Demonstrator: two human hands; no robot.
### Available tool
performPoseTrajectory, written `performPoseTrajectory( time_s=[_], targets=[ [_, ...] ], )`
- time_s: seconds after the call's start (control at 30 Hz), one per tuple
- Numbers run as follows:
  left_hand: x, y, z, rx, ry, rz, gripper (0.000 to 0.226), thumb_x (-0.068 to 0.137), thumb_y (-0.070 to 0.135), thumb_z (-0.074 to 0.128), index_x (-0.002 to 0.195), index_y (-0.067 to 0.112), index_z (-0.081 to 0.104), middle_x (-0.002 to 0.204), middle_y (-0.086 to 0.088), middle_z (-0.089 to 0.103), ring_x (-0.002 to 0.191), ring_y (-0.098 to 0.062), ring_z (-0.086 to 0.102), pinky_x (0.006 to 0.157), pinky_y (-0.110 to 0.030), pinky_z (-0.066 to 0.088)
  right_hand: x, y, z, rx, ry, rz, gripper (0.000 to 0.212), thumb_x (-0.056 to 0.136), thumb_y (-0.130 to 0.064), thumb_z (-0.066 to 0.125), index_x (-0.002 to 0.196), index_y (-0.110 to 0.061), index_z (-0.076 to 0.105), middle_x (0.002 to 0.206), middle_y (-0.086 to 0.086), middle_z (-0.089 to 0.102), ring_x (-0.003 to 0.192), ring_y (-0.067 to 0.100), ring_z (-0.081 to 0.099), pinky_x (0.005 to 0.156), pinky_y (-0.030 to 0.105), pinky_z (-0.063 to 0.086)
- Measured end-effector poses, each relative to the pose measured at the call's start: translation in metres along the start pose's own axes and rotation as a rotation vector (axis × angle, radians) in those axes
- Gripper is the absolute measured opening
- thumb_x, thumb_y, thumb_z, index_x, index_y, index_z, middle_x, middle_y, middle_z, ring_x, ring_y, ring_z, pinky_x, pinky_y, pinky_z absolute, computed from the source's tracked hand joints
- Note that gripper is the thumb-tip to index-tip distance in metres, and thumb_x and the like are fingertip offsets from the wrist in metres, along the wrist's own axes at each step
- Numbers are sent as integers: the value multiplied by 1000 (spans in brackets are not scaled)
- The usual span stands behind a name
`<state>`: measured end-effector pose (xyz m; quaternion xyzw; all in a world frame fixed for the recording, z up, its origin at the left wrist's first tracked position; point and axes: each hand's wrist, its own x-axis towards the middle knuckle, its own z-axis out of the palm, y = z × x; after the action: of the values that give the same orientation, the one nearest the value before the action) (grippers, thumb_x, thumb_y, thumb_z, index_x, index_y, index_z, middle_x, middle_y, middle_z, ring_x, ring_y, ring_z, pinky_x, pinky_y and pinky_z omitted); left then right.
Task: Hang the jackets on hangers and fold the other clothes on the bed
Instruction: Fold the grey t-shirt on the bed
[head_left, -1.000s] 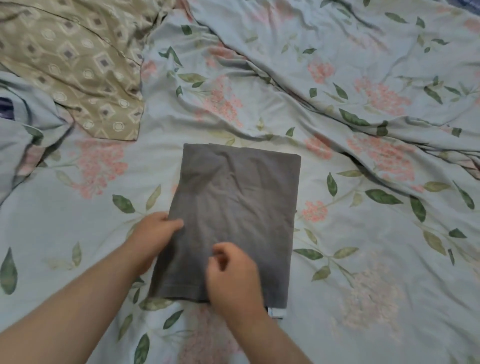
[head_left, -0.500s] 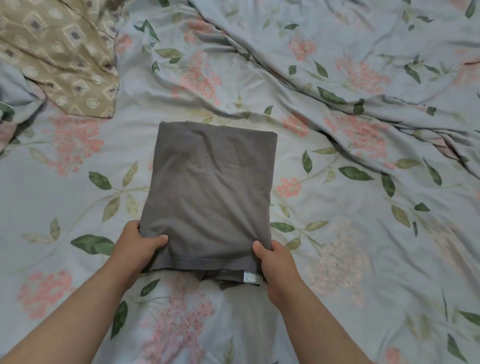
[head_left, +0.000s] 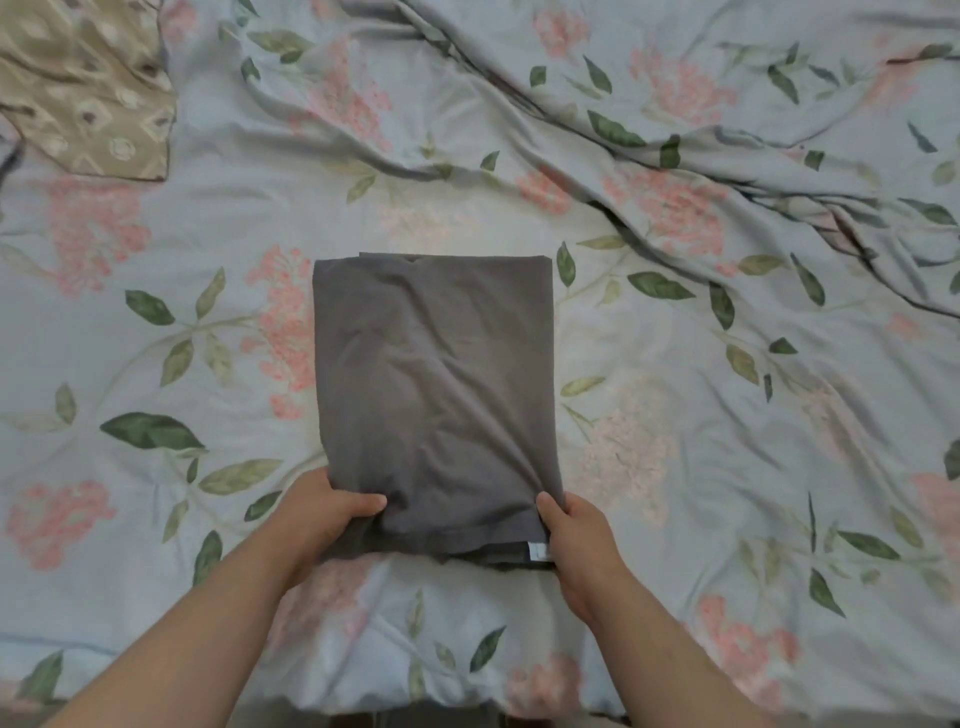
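Near the bed's front edge, left hand and right hand pinch the near corners of a folded grey cotton garment, lying flat, rectangular, slightly creased.

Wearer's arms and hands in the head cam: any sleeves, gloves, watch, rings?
Nothing worn that shows. The left hand and right hand are bare: no gloves, no ring on the parts in view, though most fingers are hidden. The left forearm and right forearm are bare to the frame edge: no sleeve, watch or bracelet.
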<state>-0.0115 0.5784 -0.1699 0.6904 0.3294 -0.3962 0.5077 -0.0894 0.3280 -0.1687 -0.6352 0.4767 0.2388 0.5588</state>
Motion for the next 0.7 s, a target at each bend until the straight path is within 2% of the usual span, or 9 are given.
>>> performPoseTrajectory(
  time_s=[0.1,0.23,0.37,0.43,0.47,0.53,0.57,0.63,0.7],
  targets=[
    [-20,-21,2,9,44,-37,32,81,4,72,111,11,66,100,-12,74,92,-34,69,80,-44,57,-14,24,-11,-115,-26,16,23,102,-23,52,97,-8,68,97,11,72,92,29,68,86,48,56],
    [-64,-75,7,14,-18,-193,27,87,6,69,114,7,66,98,-12,75,93,-34,69,84,-44,56,-41,73,-33,-228,-67,101,20,99,-19,56,89,-8,69,90,9,73,85,22,67,74,34,52],
    [-103,-115,19,-361,9,-411,31,85,-11,56,116,-8,61,100,-28,71,91,-40,67,74,-41,52,-72,111,-51,-302,-131,180,15,92,-14,64,80,-9,71,79,5,75,82,25,70,71,32,50],
    [-112,-119,21,-446,64,-405,36,82,-14,53,118,-12,59,107,-34,66,89,-40,64,76,-41,51,-79,108,-56,-232,-56,156,6,85,-10,69,87,-15,72,81,3,75,85,26,71,75,35,55],
    [-113,-114,20,-475,109,-377,39,82,-13,53,121,-12,58,111,-34,64,90,-40,63,79,-43,51,-78,100,-59,-185,-5,140,17,83,-8,70,95,-20,70,89,3,74,88,26,70,80,40,57],
    [-114,-94,15,-513,195,-276,51,85,-9,56,134,2,53,122,-23,63,101,-40,63,91,-48,50,-78,76,-61,-61,35,100,33,86,-6,65,107,-31,67,99,2,71,91,25,70,84,45,58],
    [-115,-80,13,-533,223,-218,57,87,-6,57,140,15,50,127,-13,61,105,-37,63,94,-49,50,-77,60,-61,41,13,98,34,88,-5,61,105,-33,70,96,3,73,87,24,71,77,42,60],
    [-112,-51,7,-618,193,-131,52,91,-1,52,131,31,57,120,-4,65,96,-29,68,81,-44,56,-68,30,-59,244,-60,128,32,91,-2,53,90,-24,76,82,7,73,69,19,71,55,32,55],
    [-99,-22,3,-756,105,-140,31,92,2,48,99,21,72,94,-10,72,74,-24,73,59,-37,61,-54,-1,-53,431,-111,160,29,94,-3,46,86,-12,73,78,11,71,61,18,68,48,28,52]
  ],
)
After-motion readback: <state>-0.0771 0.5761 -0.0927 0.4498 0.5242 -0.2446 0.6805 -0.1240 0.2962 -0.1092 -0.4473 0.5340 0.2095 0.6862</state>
